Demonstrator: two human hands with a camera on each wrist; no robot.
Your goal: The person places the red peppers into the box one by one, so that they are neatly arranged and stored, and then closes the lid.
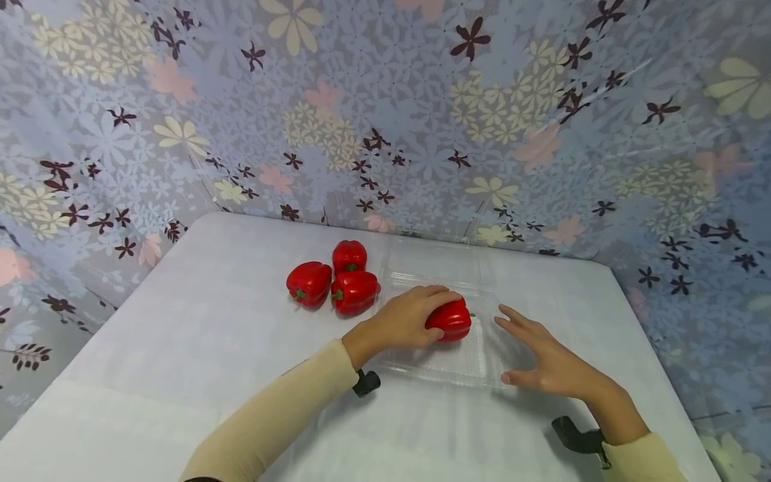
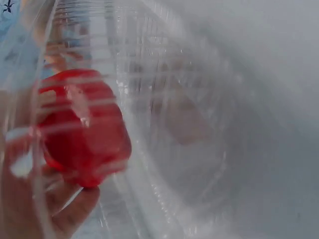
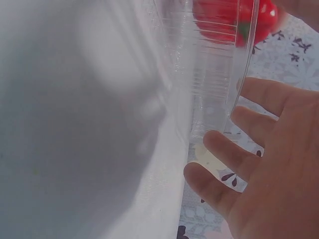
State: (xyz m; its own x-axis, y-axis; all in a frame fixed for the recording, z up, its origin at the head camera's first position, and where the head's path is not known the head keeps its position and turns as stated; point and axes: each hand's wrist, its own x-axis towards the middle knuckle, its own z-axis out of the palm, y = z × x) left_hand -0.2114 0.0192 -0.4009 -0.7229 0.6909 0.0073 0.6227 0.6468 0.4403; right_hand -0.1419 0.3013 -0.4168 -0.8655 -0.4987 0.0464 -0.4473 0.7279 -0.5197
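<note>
In the head view my left hand point(image 1: 409, 317) grips a red bell pepper point(image 1: 453, 320) from its left side, fingers over the top and thumb at the near side. The pepper is within the outline of a clear plastic container point(image 1: 464, 365); whether it touches the bottom I cannot tell. Through the ribbed clear wall, the left wrist view shows the pepper point(image 2: 82, 129) with fingers around it. My right hand point(image 1: 551, 361) is just right of the container, fingers spread and holding nothing. The right wrist view shows its fingertips close to the container wall point(image 3: 214, 74).
Left of the container, three more red bell peppers point(image 1: 354, 292) with green stems sit close together. A clear flap-like part point(image 1: 430, 258) lies behind the container. All stand on a white-covered table point(image 1: 211, 335), with a flowered cloth point(image 1: 385, 120) hanging behind.
</note>
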